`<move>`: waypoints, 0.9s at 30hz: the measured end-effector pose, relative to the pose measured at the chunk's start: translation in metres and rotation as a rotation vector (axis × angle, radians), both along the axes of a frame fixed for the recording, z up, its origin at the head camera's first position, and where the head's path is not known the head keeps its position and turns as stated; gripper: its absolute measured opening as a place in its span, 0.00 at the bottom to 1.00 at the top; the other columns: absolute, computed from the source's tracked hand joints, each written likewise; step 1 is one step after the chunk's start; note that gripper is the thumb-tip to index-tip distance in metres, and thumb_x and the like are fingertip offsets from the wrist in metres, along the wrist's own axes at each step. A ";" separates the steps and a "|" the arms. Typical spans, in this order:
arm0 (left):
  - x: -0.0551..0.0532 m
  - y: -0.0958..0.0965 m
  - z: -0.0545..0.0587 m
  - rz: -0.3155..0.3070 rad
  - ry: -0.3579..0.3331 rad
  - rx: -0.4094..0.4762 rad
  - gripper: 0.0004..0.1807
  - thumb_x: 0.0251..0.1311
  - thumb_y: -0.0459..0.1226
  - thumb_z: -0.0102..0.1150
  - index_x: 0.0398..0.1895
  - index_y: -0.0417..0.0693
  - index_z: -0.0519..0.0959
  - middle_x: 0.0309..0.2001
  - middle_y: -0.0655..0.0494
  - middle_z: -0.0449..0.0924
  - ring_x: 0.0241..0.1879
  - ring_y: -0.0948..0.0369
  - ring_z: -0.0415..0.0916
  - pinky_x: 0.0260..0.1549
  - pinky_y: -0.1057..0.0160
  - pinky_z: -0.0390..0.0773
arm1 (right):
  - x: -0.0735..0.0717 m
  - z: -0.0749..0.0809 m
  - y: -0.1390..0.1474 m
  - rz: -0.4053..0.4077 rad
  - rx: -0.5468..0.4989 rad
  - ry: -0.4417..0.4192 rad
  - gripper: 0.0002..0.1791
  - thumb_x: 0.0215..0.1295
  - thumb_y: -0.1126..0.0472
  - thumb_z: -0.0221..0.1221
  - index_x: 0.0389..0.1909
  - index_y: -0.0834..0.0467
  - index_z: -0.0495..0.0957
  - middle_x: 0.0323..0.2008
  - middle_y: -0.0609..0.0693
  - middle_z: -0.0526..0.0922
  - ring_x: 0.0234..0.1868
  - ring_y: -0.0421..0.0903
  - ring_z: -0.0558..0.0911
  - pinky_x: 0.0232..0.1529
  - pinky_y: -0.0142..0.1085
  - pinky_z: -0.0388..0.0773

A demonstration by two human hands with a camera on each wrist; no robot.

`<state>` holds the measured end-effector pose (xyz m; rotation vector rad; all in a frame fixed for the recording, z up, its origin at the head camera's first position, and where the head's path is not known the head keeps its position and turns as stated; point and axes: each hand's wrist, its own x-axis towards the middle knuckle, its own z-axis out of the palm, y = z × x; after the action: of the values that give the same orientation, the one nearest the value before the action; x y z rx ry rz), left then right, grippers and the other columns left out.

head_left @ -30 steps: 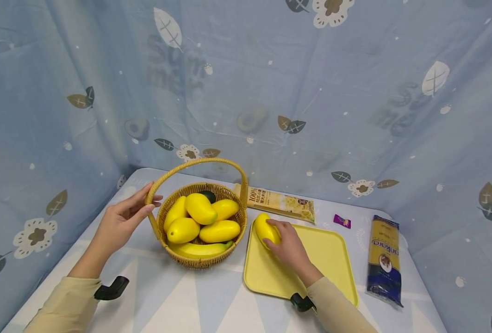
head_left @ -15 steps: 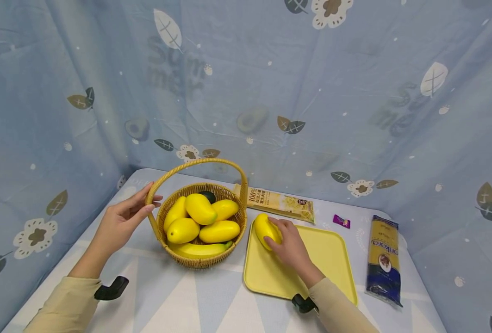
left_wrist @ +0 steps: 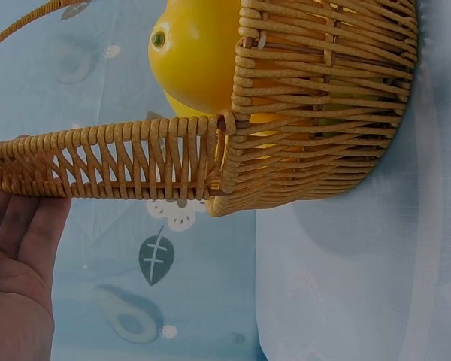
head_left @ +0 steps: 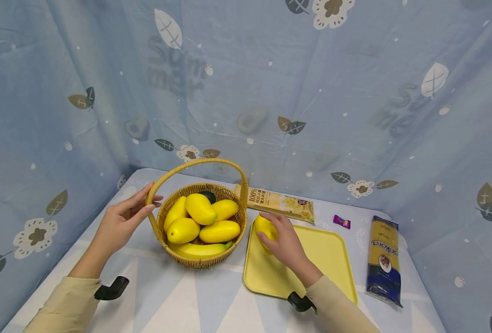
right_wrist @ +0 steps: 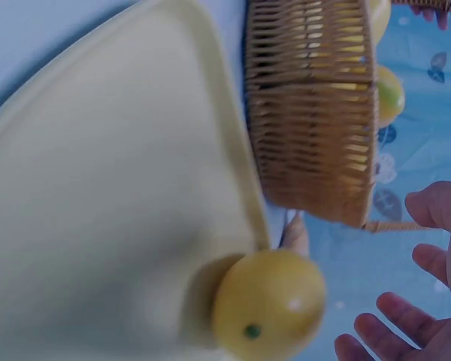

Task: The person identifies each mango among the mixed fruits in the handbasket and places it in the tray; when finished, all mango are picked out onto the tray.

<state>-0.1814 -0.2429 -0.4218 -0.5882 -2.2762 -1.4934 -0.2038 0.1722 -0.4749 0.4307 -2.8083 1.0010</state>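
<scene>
In the head view, a wicker basket point(head_left: 197, 261) heaped with yellow mangoes point(head_left: 201, 209) stands at the left of the table. My left hand point(head_left: 118, 222) grips the left side of its arched handle point(head_left: 206, 161), thumb on the near side and fingertips showing past it. Another mango point(head_left: 264, 227) lies at the upper left corner of a yellow tray point(head_left: 325, 263). Above that mango is my right hand point(head_left: 285, 240); in the right wrist view, its loosely spread fingers point(right_wrist: 398, 320) stand apart from the fruit point(right_wrist: 270, 304).
A banana-like yellow fruit point(head_left: 197, 250) and a dark green one point(head_left: 208, 196) are also in the basket. Behind the tray lies a pasta packet point(head_left: 281, 203). A small purple wrapped sweet point(head_left: 342, 221) and a blue and gold packet point(head_left: 384, 261) are to the right.
My right hand has let go of the mango and shifted slightly up over it, hiding more of it. The mango stays on the tray. My left hand and the basket have not moved.
</scene>
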 end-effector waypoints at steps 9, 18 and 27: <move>0.000 0.000 0.000 0.002 -0.011 0.005 0.33 0.70 0.24 0.57 0.76 0.52 0.67 0.56 0.45 0.84 0.51 0.71 0.82 0.51 0.76 0.77 | -0.008 0.020 -0.027 0.136 -0.029 -0.001 0.30 0.69 0.51 0.66 0.71 0.44 0.72 0.67 0.53 0.72 0.62 0.55 0.76 0.58 0.50 0.78; 0.003 0.000 0.002 0.035 -0.031 -0.009 0.33 0.71 0.25 0.56 0.76 0.54 0.67 0.56 0.40 0.83 0.51 0.72 0.81 0.51 0.77 0.77 | -0.023 0.045 -0.068 0.269 0.000 -0.045 0.33 0.71 0.46 0.63 0.74 0.44 0.68 0.67 0.52 0.71 0.60 0.55 0.77 0.55 0.51 0.78; 0.002 0.000 0.002 0.004 -0.023 0.004 0.33 0.70 0.25 0.57 0.76 0.52 0.66 0.56 0.39 0.83 0.51 0.72 0.81 0.51 0.76 0.77 | -0.040 0.054 -0.110 0.320 0.097 -0.102 0.35 0.71 0.44 0.62 0.76 0.43 0.65 0.71 0.53 0.67 0.64 0.54 0.75 0.59 0.50 0.78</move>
<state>-0.1798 -0.2424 -0.4194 -0.5682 -2.2897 -1.5108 -0.2438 0.0619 -0.4205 0.8881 -2.9486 0.9673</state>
